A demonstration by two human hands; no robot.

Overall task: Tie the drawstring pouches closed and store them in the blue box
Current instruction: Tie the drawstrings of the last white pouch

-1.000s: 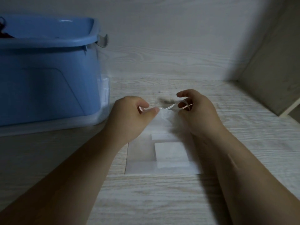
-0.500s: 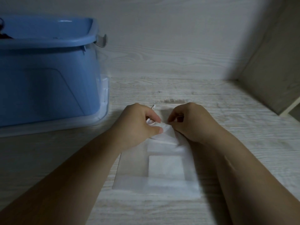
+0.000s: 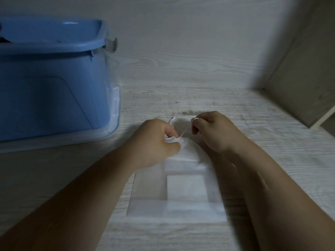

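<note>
Half a second ago our two hands sat knuckle to knuckle over the mouth of the pouch [image 3: 181, 192]. Now our right hand [image 3: 213, 133] has drawn back toward the far edge of the bench [image 3: 272, 160], pinching the end of the drawstring [image 3: 185, 130] between thumb and forefinger. Our left hand [image 3: 155, 144] is curled round the gathered neck and pins it in place. The cord now runs taut between them, so we judge the mouth is cinching but the knot is not yet made. The pouch itself lies flat mid-bench, its bottom toward the near edge. The blue box [image 3: 50, 91] stands at the far left corner on a clear tray [image 3: 101, 138], well apart from the pouch, with bare bench between for carrying it across. The back wall [image 3: 181, 51] and the side panel [image 3: 299, 87] close off the far and right edges, so pulls have more room leftward.
</note>
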